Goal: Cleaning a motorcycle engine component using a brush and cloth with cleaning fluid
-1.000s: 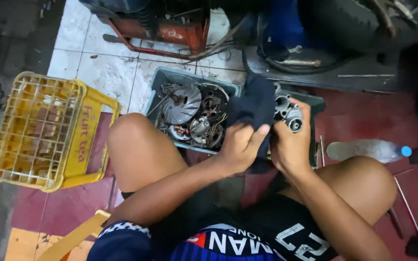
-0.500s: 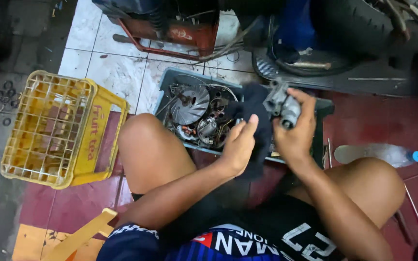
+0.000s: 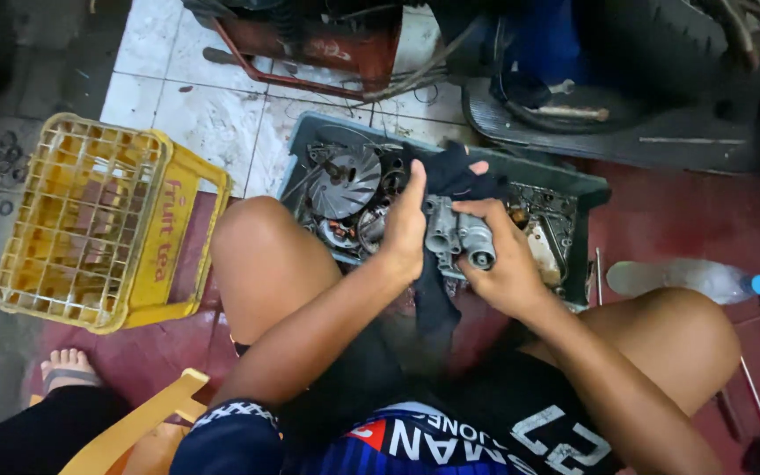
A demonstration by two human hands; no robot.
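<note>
Hands (image 3: 450, 242) around metal part (image 3: 459, 236)

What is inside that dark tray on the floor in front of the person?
The dark tray holds greasy engine parts: a round finned metal disc, wires and a flat perforated plate. The hands, a dark cloth and a grey metal part cover its middle.

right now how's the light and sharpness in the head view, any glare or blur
Head view: daylight is bright on the white tiles, nearly washed out; top right around the tyre falls into deep shadow. The left hand, right hand and metal part are fairly sharp, the dark rag loses detail. Slight glare on the bottle; wide-lens bending at the edges.
</note>
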